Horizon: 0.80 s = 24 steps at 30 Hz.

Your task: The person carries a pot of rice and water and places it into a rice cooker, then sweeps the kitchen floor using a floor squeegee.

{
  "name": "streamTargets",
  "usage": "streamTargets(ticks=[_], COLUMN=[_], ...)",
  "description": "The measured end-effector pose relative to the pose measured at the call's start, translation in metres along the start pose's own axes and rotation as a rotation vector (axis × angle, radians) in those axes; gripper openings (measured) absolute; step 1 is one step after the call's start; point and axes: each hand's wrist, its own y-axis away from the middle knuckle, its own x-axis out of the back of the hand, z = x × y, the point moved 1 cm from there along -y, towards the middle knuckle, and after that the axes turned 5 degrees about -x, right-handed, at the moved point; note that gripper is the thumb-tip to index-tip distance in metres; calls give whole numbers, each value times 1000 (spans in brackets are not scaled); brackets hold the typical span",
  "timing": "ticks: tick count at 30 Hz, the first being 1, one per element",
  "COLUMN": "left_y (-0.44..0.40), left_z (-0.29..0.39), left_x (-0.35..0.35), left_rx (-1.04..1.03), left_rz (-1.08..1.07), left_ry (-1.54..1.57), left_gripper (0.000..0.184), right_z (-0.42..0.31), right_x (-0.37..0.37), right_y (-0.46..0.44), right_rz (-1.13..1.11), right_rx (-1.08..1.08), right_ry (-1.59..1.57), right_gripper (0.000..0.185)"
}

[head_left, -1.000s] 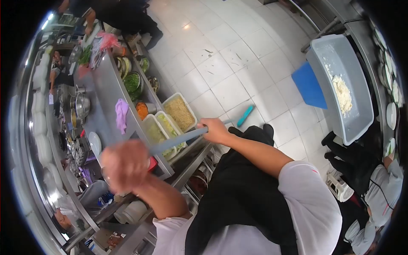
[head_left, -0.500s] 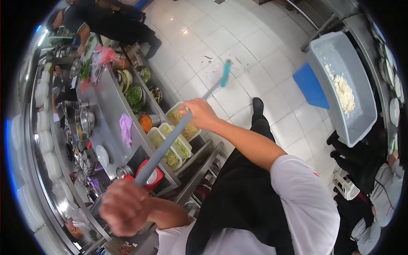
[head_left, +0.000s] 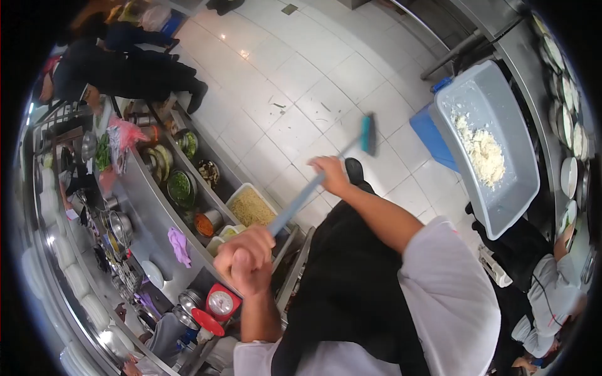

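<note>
A broom with a grey handle (head_left: 293, 210) slants across the view, its teal head (head_left: 365, 133) with dark bristles down on the tiled floor. My left hand (head_left: 246, 259) is closed around the upper end of the handle. Farther down, my right hand (head_left: 330, 173) grips the same handle. Dark scraps (head_left: 276, 109) lie scattered on the tiles to the left of the broom head. A black shoe (head_left: 354, 170) of mine shows close behind the bristles.
A steel counter (head_left: 141, 216) on the left carries food pans, a purple cloth (head_left: 179, 246) and a red scale (head_left: 221, 302). At right stands a grey tub (head_left: 523, 135) with pale crumbly food (head_left: 483, 156). People in dark clothes (head_left: 125, 70) work at upper left; others are at lower right.
The broom head has swung to the right and nearer to my feet. Both hands have moved rightward with the handle, and my left hand is higher in view. The whole view has shifted slightly.
</note>
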Motion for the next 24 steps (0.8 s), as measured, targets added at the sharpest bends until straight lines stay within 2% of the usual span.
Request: streamTargets(ticks=[2, 4, 6, 8, 9, 10, 11, 13, 14, 16, 17, 20, 22, 23, 24], left_y=[-25, -36, -62, -73, -77, -80, -79, -79, -50, -52, -58, -67, -78, -90, -105], left_z=[13, 24, 62, 90, 87, 79, 69, -4, -52, -102, -103, -55, -18, 2, 29], left_x=[-13, -6, -2, 1, 7, 16, 25, 15, 18, -20, -21, -15, 2, 6, 8], left_rx=[-99, -302, -374, -378, -385, -286, -180, -126, -133, 140, 138, 55, -63, -181, -234], left_rz=[-214, -220, -232, 12, 17, 49, 82, -25, 366, 124, 112, 27, -125, -201, -257], left_ry=[-152, -357, -339, -10, -11, 79, 166, 71, -421, 47, 60, -63, -129, -94, -52], left_gripper=[33, 32, 29, 27, 27, 29, 32, 33, 31, 31, 31, 31, 35, 35, 34], right_z=[-28, -63, -121, -146, -145, -139, -119, -41, 5, 61, 75, 37, -12, -43, -72], right_x=[-26, -33, -8, 13, 28, 42, 55, 82, 86, 85, 88, 45, 22, 24, 37], right_y=[-42, -77, -92, -89, -84, -83, -81, -84, -81, -77, -83, -101, -111, -111, -108], right_rz=[-54, -156, -178, -210, -133, -53, -84, -59, -11, -66, -97, -77, -36, -157, -149], right_rx=[32, 48, 53, 60, 94, 129, 45, -56, -81, -71, -55, 32, 133, 83, 75], right_ry=[-136, -117, -88, -49, -21, 4, 59, 213, 309, 354, 393, 32, -80, -52, -52], right_gripper=[10, 9, 11, 14, 14, 15, 20, 28, 30, 28, 27, 28, 32, 32, 32])
